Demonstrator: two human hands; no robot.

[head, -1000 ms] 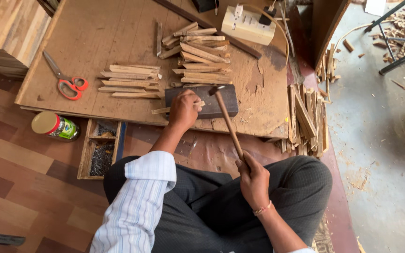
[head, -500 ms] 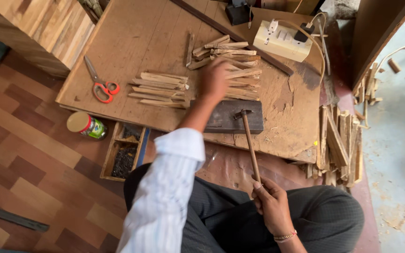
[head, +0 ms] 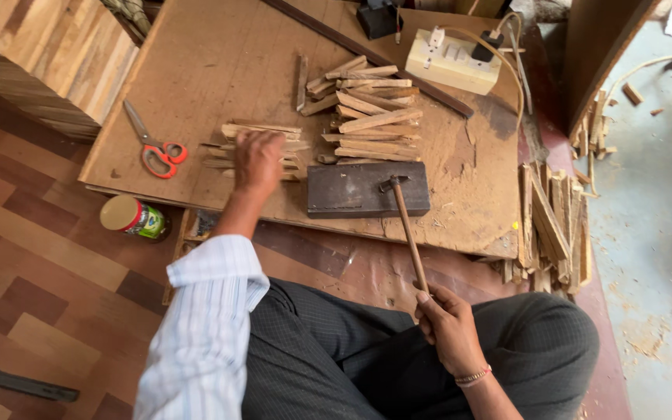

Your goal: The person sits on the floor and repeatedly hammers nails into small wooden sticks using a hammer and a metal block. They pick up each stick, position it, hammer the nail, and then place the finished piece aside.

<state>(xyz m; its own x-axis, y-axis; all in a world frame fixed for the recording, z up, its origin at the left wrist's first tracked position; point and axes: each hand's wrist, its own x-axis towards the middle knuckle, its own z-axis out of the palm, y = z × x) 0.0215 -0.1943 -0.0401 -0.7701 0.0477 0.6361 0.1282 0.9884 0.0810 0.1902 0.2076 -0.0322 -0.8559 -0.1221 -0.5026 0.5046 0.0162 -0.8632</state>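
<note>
Left hand (head: 258, 159) has moved off the dark block (head: 367, 189) onto the near stick pile (head: 262, 148), fingers curling on sticks, grip unclear. Right hand (head: 449, 327) grips hammer (head: 407, 225), head resting on block; I'd say nothing's laid there yet, both piles left.

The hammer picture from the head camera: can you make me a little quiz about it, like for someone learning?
1. True or false: the right hand holds the hammer by the end of its wooden handle.
2. What is the left hand touching? A) the red-handled scissors B) the small pile of wooden strips C) the white power strip
3. Fill in: the hammer's head rests on a dark ____ block lying on the wooden board.

Key
1. True
2. B
3. rectangular
</note>
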